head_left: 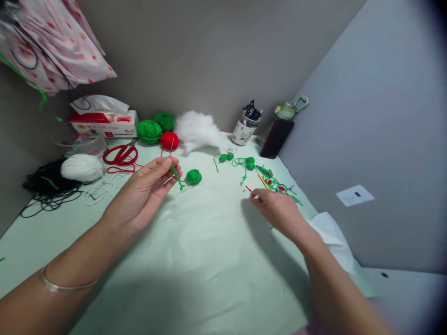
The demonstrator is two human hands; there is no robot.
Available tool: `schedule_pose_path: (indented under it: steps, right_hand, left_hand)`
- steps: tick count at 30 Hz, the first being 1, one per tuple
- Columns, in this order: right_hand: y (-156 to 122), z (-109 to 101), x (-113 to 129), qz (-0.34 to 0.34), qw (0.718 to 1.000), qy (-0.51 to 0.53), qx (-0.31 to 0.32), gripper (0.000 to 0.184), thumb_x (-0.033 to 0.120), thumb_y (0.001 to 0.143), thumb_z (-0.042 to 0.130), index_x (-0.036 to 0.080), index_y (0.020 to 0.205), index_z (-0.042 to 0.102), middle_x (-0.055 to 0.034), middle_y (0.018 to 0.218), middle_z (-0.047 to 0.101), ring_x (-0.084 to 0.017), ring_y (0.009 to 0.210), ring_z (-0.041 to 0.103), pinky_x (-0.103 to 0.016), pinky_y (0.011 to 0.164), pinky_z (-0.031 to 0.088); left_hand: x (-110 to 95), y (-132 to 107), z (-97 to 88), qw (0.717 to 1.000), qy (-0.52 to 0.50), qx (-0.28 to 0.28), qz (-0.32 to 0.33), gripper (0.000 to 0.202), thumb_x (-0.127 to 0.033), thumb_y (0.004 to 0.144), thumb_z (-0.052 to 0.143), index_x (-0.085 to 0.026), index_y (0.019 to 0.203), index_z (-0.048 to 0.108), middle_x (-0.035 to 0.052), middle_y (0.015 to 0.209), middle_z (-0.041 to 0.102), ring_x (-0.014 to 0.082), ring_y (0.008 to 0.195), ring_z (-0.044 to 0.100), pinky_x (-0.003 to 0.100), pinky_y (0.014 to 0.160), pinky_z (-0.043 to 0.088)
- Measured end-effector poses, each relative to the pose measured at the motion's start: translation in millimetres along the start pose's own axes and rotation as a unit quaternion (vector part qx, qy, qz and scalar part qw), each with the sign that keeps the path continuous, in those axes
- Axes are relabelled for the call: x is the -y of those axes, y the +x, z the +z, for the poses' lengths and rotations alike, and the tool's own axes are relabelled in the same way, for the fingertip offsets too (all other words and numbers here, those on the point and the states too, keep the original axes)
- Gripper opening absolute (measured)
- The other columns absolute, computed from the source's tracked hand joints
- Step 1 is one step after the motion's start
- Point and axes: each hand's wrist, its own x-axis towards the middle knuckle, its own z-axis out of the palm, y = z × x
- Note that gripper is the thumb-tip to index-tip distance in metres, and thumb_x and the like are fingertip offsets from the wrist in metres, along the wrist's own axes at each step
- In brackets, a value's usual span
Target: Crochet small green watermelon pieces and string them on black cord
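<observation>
Left hand (146, 188) pinching green yarn (176, 174), slim rod (172, 146)

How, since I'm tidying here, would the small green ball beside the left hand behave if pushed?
The green ball would probably roll, being rounded and resting on a flat-looking table. Its yarn surface suggests something light, soft and unlikely to break.

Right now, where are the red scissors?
In the head view, the scissors lie on the left side, in front of the tissue box, right of the white yarn.
</observation>
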Motion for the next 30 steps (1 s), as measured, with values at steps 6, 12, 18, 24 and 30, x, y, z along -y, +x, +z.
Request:
schedule_pose_path:
  steps: [6, 12, 18, 24, 30]
  right_hand:
    - [2, 18, -67, 0.164, 0.983, -0.088, 0.0, 0.035, 0.042, 0.097, 0.044, 0.02, 0.118, 0.062, -0.0126, 0.123, 0.066, -0.032, 0.104, 0.066, -0.034, 0.07, 0.044]
    - [-2, 26, -79, 0.214, 0.972, -0.101, 0.007, 0.035, 0.026, 0.096, 0.035, 0.019, 0.112, 0.065, -0.0166, 0.105, 0.072, -0.033, 0.095, 0.068, -0.036, 0.068, 0.043]
    - [-2, 27, -76, 0.181, 0.98, -0.083, -0.004, 0.036, 0.042, 0.096, 0.04, 0.02, 0.112, 0.064, -0.014, 0.111, 0.071, -0.03, 0.097, 0.067, -0.033, 0.067, 0.041]
    - [1, 29, -91, 0.178, 0.983, -0.018, -0.045, 0.034, 0.036, 0.086, 0.05, 0.018, 0.108, 0.068, -0.0106, 0.092, 0.072, -0.026, 0.081, 0.066, -0.029, 0.062, 0.037]
    - [0, 12, -106, 0.149, 0.969, 0.137, -0.142, 0.042, 0.048, 0.088, 0.044, 0.017, 0.094, 0.072, -0.0033, 0.066, 0.064, -0.019, 0.06, 0.055, -0.028, 0.056, 0.036]
  left_hand:
    - [-13, 2, 0.5, 0.999, -0.043, 0.009, 0.015, 0.007, -0.017, 0.087, 0.067, -0.013, 0.082, 0.07, 0.0007, 0.085, 0.067, 0.0115, 0.084, 0.06, 0.028, 0.088, 0.049]
    - [-18, 2, -1.4, 0.997, -0.063, 0.004, 0.033, 0.009, -0.013, 0.09, 0.064, -0.011, 0.085, 0.071, 0.0007, 0.086, 0.068, 0.0101, 0.082, 0.061, 0.023, 0.081, 0.053]
    - [-17, 4, -1.8, 0.999, -0.043, 0.001, 0.031, 0.009, -0.012, 0.089, 0.063, -0.012, 0.082, 0.07, 0.0007, 0.086, 0.067, 0.0118, 0.084, 0.061, 0.024, 0.079, 0.053]
    - [-18, 5, -5.2, 0.998, 0.023, 0.001, 0.05, 0.01, -0.015, 0.089, 0.064, -0.015, 0.081, 0.069, -0.0019, 0.09, 0.066, 0.0083, 0.076, 0.058, 0.021, 0.074, 0.051]
    - [-18, 9, -9.9, 0.994, 0.065, 0.018, 0.08, 0.008, -0.017, 0.088, 0.065, -0.017, 0.081, 0.07, -0.0031, 0.088, 0.065, 0.0067, 0.072, 0.055, 0.017, 0.07, 0.047]
